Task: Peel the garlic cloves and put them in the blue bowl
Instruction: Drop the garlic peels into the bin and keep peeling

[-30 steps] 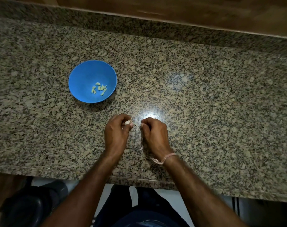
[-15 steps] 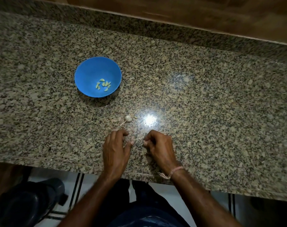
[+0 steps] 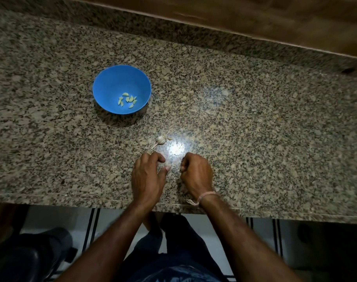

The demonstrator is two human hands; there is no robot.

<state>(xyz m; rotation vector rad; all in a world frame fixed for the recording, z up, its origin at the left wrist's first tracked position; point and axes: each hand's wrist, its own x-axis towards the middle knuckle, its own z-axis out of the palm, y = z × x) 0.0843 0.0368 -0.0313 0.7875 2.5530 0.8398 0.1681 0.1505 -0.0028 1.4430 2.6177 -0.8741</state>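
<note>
The blue bowl stands at the left of the granite counter and holds several peeled garlic cloves. A small garlic bulb remnant with its stem lies on the counter, just beyond my hands, with a loose bit beside it. My left hand rests on the counter with loosely curled fingers and the thumb out, holding nothing. My right hand is curled tight, fingertips against the thumb, pinching a small garlic clove that is almost hidden.
The counter's front edge runs just under my wrists. A raised granite ledge and a wooden wall close off the back. A bright light reflection sits between the garlic and my hands.
My left hand has let go of the garlic remnant, which now lies on the counter. Both hands have drawn back toward the front edge.
</note>
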